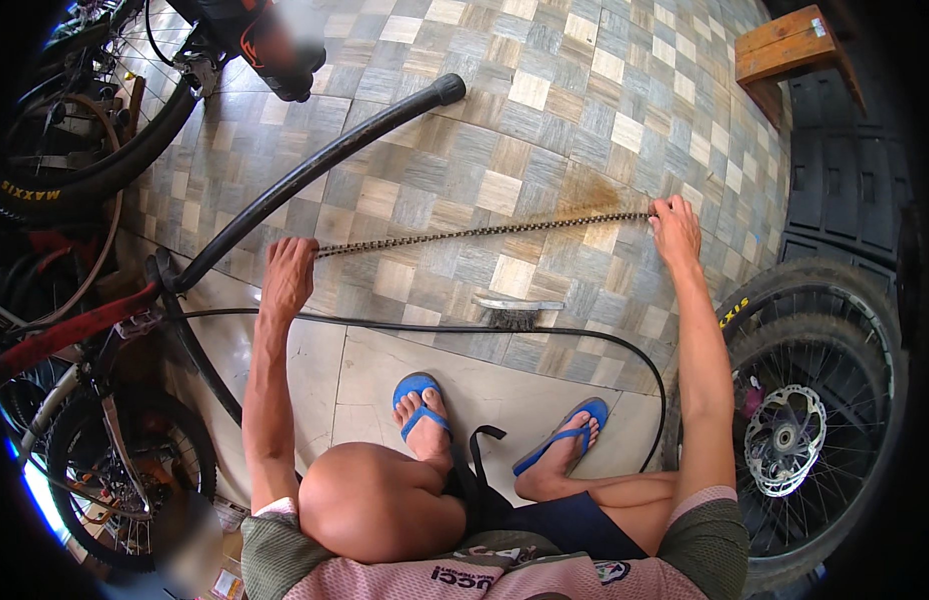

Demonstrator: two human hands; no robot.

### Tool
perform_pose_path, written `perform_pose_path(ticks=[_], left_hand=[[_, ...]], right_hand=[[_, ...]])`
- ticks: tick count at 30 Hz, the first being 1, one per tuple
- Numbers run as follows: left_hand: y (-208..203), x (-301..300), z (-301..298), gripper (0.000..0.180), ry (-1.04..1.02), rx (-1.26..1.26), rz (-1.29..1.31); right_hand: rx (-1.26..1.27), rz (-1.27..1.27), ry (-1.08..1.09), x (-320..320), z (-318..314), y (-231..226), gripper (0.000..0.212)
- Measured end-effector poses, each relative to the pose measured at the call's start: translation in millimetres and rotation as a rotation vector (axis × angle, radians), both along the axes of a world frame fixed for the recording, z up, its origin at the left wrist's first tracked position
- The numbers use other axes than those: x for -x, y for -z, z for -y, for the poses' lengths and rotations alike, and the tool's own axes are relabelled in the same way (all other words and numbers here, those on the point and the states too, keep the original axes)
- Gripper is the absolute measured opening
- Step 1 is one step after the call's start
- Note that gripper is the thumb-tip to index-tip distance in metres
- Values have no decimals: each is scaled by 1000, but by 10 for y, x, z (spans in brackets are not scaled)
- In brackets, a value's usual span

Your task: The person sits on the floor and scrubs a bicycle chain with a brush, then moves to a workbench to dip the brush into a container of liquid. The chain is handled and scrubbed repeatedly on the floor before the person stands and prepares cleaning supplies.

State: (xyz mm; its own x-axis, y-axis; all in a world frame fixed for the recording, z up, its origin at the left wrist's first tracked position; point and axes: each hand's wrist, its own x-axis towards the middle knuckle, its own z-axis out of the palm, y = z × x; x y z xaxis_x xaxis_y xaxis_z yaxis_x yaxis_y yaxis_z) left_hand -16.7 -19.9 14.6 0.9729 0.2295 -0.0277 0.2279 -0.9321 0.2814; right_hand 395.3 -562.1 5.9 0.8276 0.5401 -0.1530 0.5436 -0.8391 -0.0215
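While the chain [480, 232] is stretched out: it runs across the middle of the frame from one hand to the other, rising slightly toward the right and nearly straight, and close to the left hand it looks like two strands side by side.
Left hand [288, 275]: left of the frame's middle, fingers folded down, gripping the chain's left end; the exact finger contact is hidden behind the knuckles.
Right hand [675, 228]: right of the frame's middle, pinching the other end between thumb and fingers.
Tension: a light, even pull from both sides should serve best, enough to take out sag without the links slipping from the fingertips.
Strands: they would be best lined up without a twist, both ends held level so that any uneven length shows.
Brush [515, 313]: on the floor [545, 90], just below the chain in the frame, bristles toward the lower edge; the links could snag there if let droop.
Black hose [405, 326]: curving across beneath both hands and passing by the bristles; whether they touch cannot be told.
Brown stain [590, 195]: on the tiles, just above the chain's right half; lifting the links clear would probably spare them grit.
Thick black tube [325, 165]: slanting above the left hand, so a wide swing upward on that side calls for care.
Wheel [785, 438]: lower right, beside the right forearm, leaving that elbow limited room outward.
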Motion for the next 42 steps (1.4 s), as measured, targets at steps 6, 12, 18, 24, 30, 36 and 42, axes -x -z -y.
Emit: perform_pose_path(ticks=[6,12,18,24,30,36,42], left_hand=[[68,259,91,21,80,-6,-101],[227,443,22,20,-45,-11,-91],[158,563,-200,21,-164,-85,-72],[79,553,-401,32,-424,142,35],[182,262,-324,26,-156,140,-44],[275,188,-285,18,-108,64,-82],[241,410,-447,10,-196,42,-27]], right_hand=[[18,-16,44,15,-38,-19,16],[25,20,56,-19,9,-18,17],[22,6,90,-56,75,-6,20],[23,12,70,-63,71,-5,19],[64,3,74,-89,36,-4,19],[-1,2,-36,-73,-17,-3,22],[-29,6,-62,-75,-85,-4,21]])
